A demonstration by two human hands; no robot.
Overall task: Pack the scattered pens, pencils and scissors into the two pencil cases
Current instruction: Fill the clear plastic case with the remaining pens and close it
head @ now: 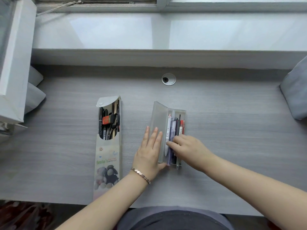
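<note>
Two pencil cases lie on the grey counter [232, 130], both nearer the person than the round cable grommet [168, 79]. Left of the grommet's line is the printed flap case [108, 156], its flap open; black pens, a pair of scissors [114, 123] and an orange eraser [106, 120] show through its cut-out. Right of that line lies the translucent case [167, 133], lid swung open to the left, holding white, purple, dark and red pens [174, 130]. The left hand [149, 153], wearing a bracelet [141, 175], lies flat with fingers spread on the open lid. The right hand [187, 148] rests on the pens with fingers curled; I cannot tell whether it grips one.
</note>
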